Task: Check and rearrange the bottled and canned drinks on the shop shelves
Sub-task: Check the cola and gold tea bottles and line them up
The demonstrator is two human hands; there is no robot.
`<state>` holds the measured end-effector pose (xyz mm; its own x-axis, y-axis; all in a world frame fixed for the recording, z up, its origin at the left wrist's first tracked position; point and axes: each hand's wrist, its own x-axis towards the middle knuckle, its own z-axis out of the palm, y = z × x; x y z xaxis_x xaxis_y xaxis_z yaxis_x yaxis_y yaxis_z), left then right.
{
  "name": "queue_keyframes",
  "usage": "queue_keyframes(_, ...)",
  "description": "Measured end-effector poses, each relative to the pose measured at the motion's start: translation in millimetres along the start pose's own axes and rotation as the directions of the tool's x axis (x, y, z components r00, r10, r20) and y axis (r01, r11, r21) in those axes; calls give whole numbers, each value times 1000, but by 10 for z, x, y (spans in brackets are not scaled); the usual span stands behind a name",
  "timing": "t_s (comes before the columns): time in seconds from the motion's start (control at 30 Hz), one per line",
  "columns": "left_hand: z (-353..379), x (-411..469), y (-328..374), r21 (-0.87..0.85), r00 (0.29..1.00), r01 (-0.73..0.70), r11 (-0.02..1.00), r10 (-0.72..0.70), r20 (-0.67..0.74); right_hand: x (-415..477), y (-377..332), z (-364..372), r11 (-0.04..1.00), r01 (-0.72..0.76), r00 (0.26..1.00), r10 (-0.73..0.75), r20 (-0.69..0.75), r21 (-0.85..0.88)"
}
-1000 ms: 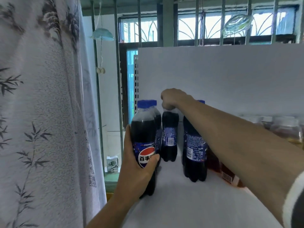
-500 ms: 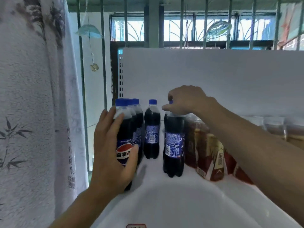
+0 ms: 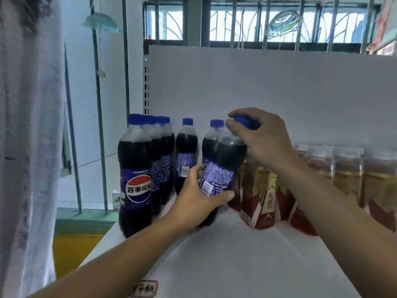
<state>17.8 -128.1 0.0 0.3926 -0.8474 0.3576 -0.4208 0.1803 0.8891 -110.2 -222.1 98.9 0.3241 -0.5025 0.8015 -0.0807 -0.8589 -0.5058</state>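
A tilted cola bottle (image 3: pixel 225 162) with a blue cap and blue label leans left on the white shelf (image 3: pixel 225 259). My right hand (image 3: pixel 264 138) grips its cap and neck from above. My left hand (image 3: pixel 199 201) wraps its lower body below the label. Just behind it stands another cola bottle (image 3: pixel 211 143), partly hidden. A row of three cola bottles (image 3: pixel 135 175) with the logo facing me stands at the shelf's left edge. A single cola bottle (image 3: pixel 186 155) stands farther back between them.
Red and gold drink bottles (image 3: pixel 264 196) stand right of the held bottle, with several amber bottles (image 3: pixel 348 173) behind my right forearm. A white back panel (image 3: pixel 257 87) closes the shelf. A patterned curtain (image 3: pixel 28 125) hangs at the left. A price tag (image 3: pixel 144 289) sits on the front edge.
My left hand let go of the front left cola bottle and moved right onto the bottle under my right hand. That bottle now tilts left, and a further bottle shows behind it.
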Motion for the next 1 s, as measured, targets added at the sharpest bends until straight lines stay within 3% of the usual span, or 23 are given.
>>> queue_keyframes(0.1, 145, -43, 0, -123, 996, -75, 990, 67, -65, -80, 68, -86, 974, 39, 999, -33, -27, 224)
queue_keyframes(0.17, 181, -41, 87, -184, 991, -126, 975, 117, -61, -139, 130, -112, 902, 19, 998, -46, 51, 432)
queue_keyframes(0.27, 173, 40, 254, -300, 995, -87, 950, 100, 30, -217, 210, -106, 763, -185, 969, 38, 242, 619)
queue_keyframes(0.37, 220, 71, 261, -418, 986, 4, 909, 67, 155, -318, 263, -91, 719, -290, 937, 78, 341, 631)
queue_keyframes(0.47, 333, 7, 167, -492, 969, 30, 870, 96, 228, -446, 277, -122, 720, -250, 957, 83, 277, 648)
queue_keyframes(0.6, 466, -19, 69, -361, 992, -100, 927, 123, 39, -479, 287, -127, 763, -110, 994, 85, 69, 637)
queue_keyframes(0.67, 519, -44, 50, -349, 992, -117, 930, 129, 10, -459, 330, -89, 782, -113, 993, 110, 43, 613)
queue_keyframes(0.73, 545, -52, 38, -419, 992, -80, 904, 113, 55, -422, 372, -94, 706, -180, 984, 138, 115, 685)
queue_keyframes(0.83, 485, -128, 96, -586, 978, 113, 802, 15, 209, -383, 339, -156, 423, -339, 940, 120, 319, 840)
queue_keyframes(0.87, 472, -135, 94, -605, 960, 161, 780, 18, 278, -385, 327, -168, 370, -376, 926, 108, 363, 850)
queue_keyframes(0.93, 485, -164, 95, -600, 949, 182, 779, 20, 314, -397, 325, -173, 370, -365, 930, 100, 353, 854)
queue_keyframes(1.0, 508, -154, 91, -579, 972, 101, 809, 42, 229, -392, 325, -179, 454, -263, 965, 124, 232, 851)
